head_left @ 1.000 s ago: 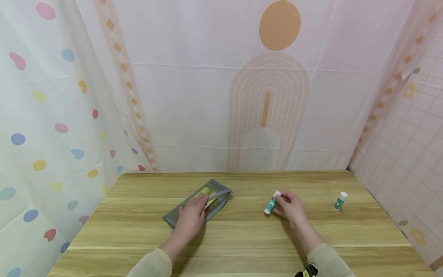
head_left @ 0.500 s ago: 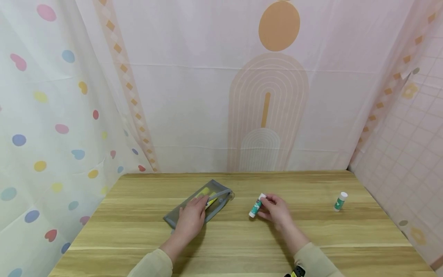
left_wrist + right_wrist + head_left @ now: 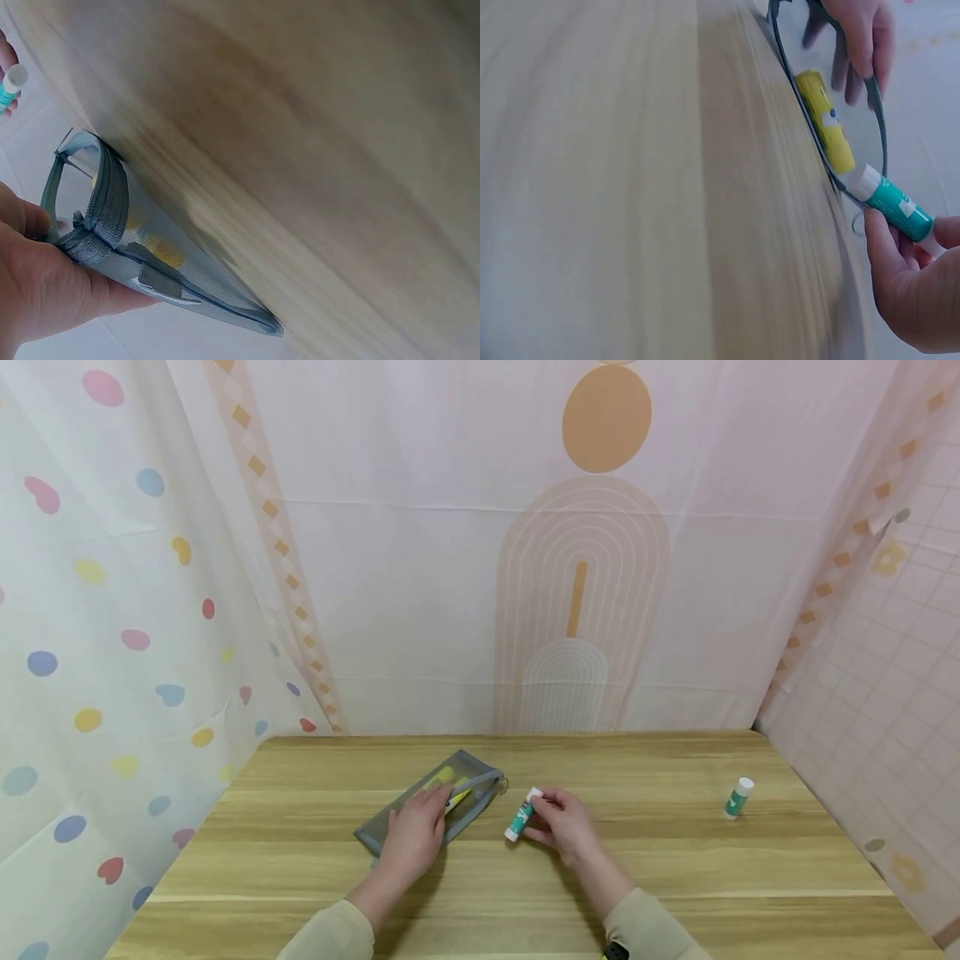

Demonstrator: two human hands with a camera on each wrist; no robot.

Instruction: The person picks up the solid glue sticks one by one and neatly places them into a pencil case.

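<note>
My left hand (image 3: 411,835) grips the opening edge of a grey mesh pencil pouch (image 3: 471,765) on the table, left of centre. Seen from the left wrist, the thumb and fingers (image 3: 45,281) pull its zippered mouth apart. Inside lies a yellow tube (image 3: 823,124), lengthwise along the pouch. My right hand (image 3: 567,828) pinches a teal-and-white glue stick (image 3: 522,817) by its ends, tilted, just right of the pouch. In the right wrist view, the white end of this glue stick (image 3: 900,208) overlaps the pouch mouth near the yellow tube.
Another teal-and-white glue stick (image 3: 738,798) stands upright on the right of the wooden table (image 3: 675,868). Patterned curtains (image 3: 420,610) hang behind the table's far edge and at both sides. A small metal ring (image 3: 858,223) hangs at the pouch's end.
My right hand has carried the glue stick leftward over the table, up close to the pouch. The left hand and the pouch have stayed in place.
</note>
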